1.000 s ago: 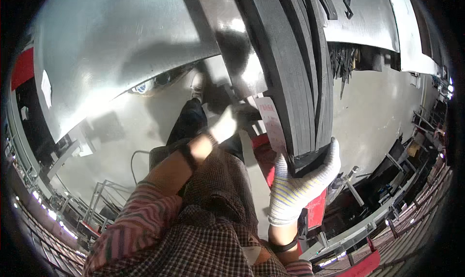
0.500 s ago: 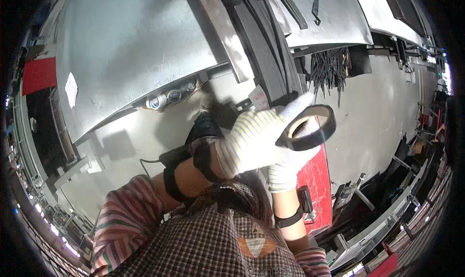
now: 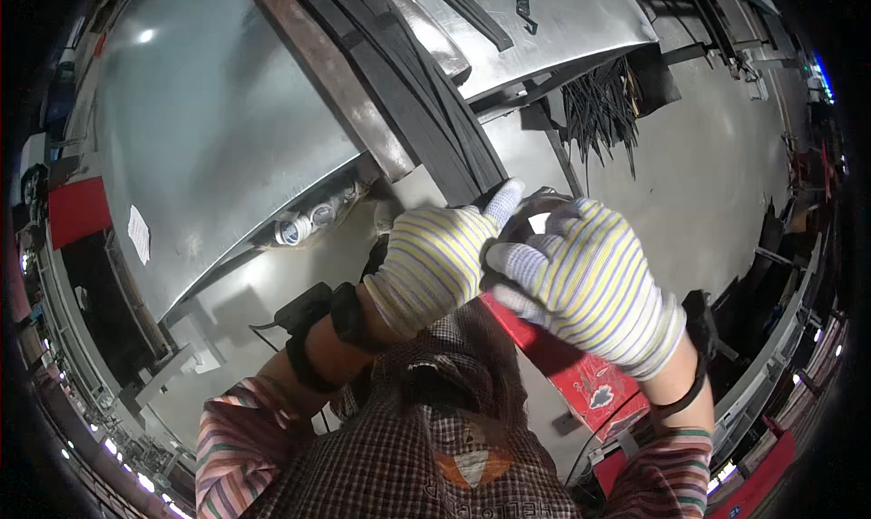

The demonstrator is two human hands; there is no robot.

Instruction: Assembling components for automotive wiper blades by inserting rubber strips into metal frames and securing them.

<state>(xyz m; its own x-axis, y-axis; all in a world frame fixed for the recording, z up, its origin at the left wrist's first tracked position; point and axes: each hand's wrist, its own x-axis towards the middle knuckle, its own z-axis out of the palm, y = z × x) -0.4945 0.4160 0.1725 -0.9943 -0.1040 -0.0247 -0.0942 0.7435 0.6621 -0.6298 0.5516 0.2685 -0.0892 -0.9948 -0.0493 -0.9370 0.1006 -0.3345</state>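
Both my hands wear white knit gloves with yellow and purple stripes. A bundle of long flat black strips (image 3: 413, 88) runs from the far side toward me. My left hand (image 3: 435, 256) is closed at its near end, its fingers mostly hidden beneath. My right hand (image 3: 594, 292) grips a roll of black tape (image 3: 547, 200), close beside my left fingertips. Only the upper rim and part of the open centre of the roll show past the glove. Whether tape is stuck to the strips is hidden by my hands.
Metal-topped tables (image 3: 227, 93) stand either side of the bundle, with a rusty metal bar (image 3: 349, 83) alongside it. Thin black strips (image 3: 603, 111) hang under the right table. White rolls (image 3: 295, 229) sit below the left table. A red panel (image 3: 581, 374) lies below my right hand.
My right hand has come up from beneath the tape roll to grip it from the right. The roll has moved left and turned. My left hand has shifted slightly left, its wrist turned.
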